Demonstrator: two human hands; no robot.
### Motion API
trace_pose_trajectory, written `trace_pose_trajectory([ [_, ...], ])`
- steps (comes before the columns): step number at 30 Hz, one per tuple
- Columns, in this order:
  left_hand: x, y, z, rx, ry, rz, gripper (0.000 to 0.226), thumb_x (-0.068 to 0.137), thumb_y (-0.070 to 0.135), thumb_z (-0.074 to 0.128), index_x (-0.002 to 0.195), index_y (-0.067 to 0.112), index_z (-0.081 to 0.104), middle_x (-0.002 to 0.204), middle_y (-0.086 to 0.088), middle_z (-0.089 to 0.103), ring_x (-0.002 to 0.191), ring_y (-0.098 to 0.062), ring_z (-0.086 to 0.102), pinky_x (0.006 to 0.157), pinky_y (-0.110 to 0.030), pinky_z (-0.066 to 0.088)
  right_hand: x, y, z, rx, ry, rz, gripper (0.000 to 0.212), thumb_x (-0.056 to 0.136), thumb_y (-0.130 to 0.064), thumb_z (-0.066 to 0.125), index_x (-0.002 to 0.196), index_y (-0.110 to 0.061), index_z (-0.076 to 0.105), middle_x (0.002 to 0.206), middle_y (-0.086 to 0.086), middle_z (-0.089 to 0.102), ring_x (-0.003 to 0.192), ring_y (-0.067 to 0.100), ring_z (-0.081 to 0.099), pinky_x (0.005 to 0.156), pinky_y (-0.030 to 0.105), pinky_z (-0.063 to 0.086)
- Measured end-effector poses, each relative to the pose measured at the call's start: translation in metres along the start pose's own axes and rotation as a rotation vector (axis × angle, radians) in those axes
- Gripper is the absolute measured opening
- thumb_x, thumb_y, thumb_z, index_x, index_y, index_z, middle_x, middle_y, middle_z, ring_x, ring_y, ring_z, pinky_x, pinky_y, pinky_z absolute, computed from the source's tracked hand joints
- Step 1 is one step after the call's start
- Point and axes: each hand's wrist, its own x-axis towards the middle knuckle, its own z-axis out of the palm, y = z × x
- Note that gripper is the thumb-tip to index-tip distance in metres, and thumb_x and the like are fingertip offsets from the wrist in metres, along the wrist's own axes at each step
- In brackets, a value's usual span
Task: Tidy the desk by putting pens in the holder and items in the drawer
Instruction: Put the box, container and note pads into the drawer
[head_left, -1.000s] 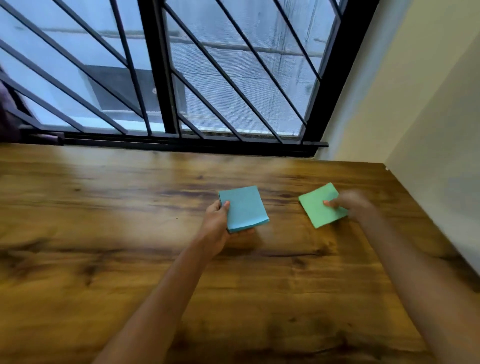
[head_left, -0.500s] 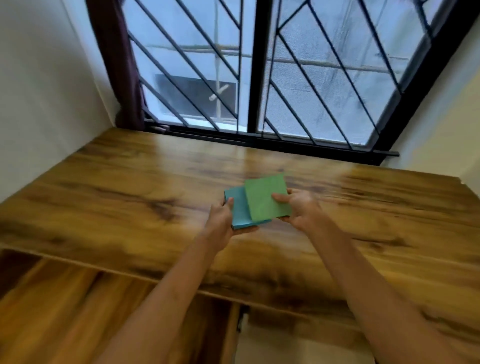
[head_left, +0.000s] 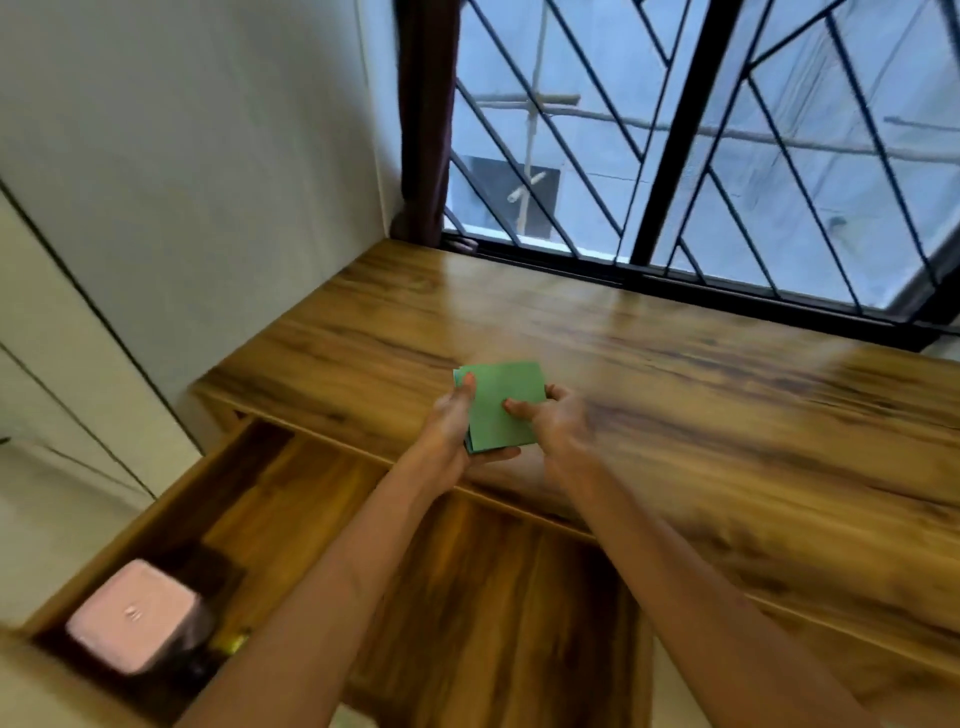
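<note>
A green sticky-note pad (head_left: 501, 400) lies on top of a blue pad, of which only a thin edge (head_left: 457, 375) shows. My left hand (head_left: 449, 439) cups the stack from below and the left, thumb on its upper left corner. My right hand (head_left: 553, 423) presses its fingers on the green pad from the right. The stack is held above the wooden desk (head_left: 675, 395), close to its front edge. Below, the drawer (head_left: 291, 499) is pulled out and open.
In the drawer's near left corner sits a pink box-like item (head_left: 132, 616), with something small and yellow (head_left: 231, 642) beside it. A barred window (head_left: 701, 156) runs behind the desk. A white wall (head_left: 182, 182) stands to the left.
My right hand has brought the green pad over and laid it squarely on the blue pad in my left hand. My view has swung left and down, showing the open drawer.
</note>
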Motion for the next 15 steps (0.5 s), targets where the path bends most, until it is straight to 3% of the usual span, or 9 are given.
trace_pose_trajectory([
  [2, -0.007, 0.004, -0.023, 0.045, 0.007, 0.020, 0.028, 0.099, 0.027, 0.045, 0.123, 0.013, 0.048, 0.110, -0.018, 0.062, 0.081, -0.029, 0.064, 0.053, -0.045, 0.057, 0.000, 0.008, 0.026, -0.113, 0.045, -0.039, 0.046, 0.057, -0.023, 0.088, 0.091, -0.027, 0.057, 0.115, 0.007, 0.062, 0.111, 0.029, 0.058, 0.093, 0.049, 0.050],
  [3, -0.011, 0.007, -0.034, 0.072, 0.014, 0.027, 0.026, 0.099, 0.021, 0.045, 0.123, 0.013, 0.048, 0.108, -0.016, 0.063, 0.081, -0.027, 0.063, 0.054, -0.044, 0.057, -0.007, 0.007, 0.037, -0.165, 0.059, -0.050, 0.055, 0.057, -0.023, 0.088, 0.102, -0.029, 0.057, 0.119, 0.006, 0.057, 0.113, 0.029, 0.055, 0.093, 0.050, 0.049],
  [5, -0.016, 0.011, -0.056, 0.114, 0.031, 0.032, 0.026, 0.100, 0.017, 0.044, 0.125, 0.014, 0.048, 0.100, -0.012, 0.064, 0.084, -0.026, 0.063, 0.068, -0.047, 0.055, -0.016, 0.011, 0.059, -0.098, -0.026, -0.007, 0.068, 0.063, -0.014, 0.085, 0.120, -0.023, 0.048, 0.121, 0.008, 0.056, 0.110, 0.032, 0.057, 0.084, 0.056, 0.053],
  [7, -0.022, 0.017, -0.081, 0.158, 0.027, 0.010, 0.028, 0.100, 0.021, 0.043, 0.126, 0.012, 0.049, 0.104, -0.014, 0.064, 0.093, -0.029, 0.063, 0.078, -0.052, 0.053, -0.032, 0.014, 0.081, 0.063, -0.197, 0.116, 0.056, 0.074, -0.010, 0.077, 0.120, -0.017, 0.046, 0.114, 0.012, 0.062, 0.099, 0.034, 0.065, 0.070, 0.059, 0.056],
  [11, -0.041, 0.031, -0.130, 0.255, -0.039, -0.093, 0.024, 0.101, 0.021, 0.041, 0.124, 0.016, 0.046, 0.112, -0.015, 0.061, 0.101, -0.033, 0.063, 0.069, -0.046, 0.058, -0.047, 0.030, 0.116, 0.049, -0.281, 0.230, 0.020, 0.093, -0.021, 0.058, 0.112, -0.014, 0.056, 0.105, 0.010, 0.067, 0.098, 0.030, 0.066, 0.086, 0.052, 0.054],
  [13, -0.045, 0.036, -0.158, 0.321, -0.013, -0.145, 0.023, 0.100, 0.019, 0.043, 0.124, 0.018, 0.045, 0.117, -0.015, 0.060, 0.105, -0.034, 0.062, 0.069, -0.046, 0.059, -0.055, 0.041, 0.132, 0.003, -0.308, 0.277, 0.023, 0.097, -0.018, 0.051, 0.117, -0.007, 0.056, 0.110, 0.014, 0.066, 0.100, 0.031, 0.065, 0.087, 0.050, 0.054],
  [15, -0.042, 0.037, -0.188, 0.467, 0.120, -0.149, 0.029, 0.098, 0.018, 0.048, 0.126, 0.016, 0.044, 0.120, -0.014, 0.060, 0.104, -0.030, 0.063, 0.072, -0.044, 0.059, -0.060, 0.053, 0.147, -0.076, -0.350, 0.309, 0.027, 0.097, -0.013, 0.049, 0.122, -0.003, 0.056, 0.113, 0.015, 0.065, 0.099, 0.031, 0.064, 0.081, 0.045, 0.055],
])
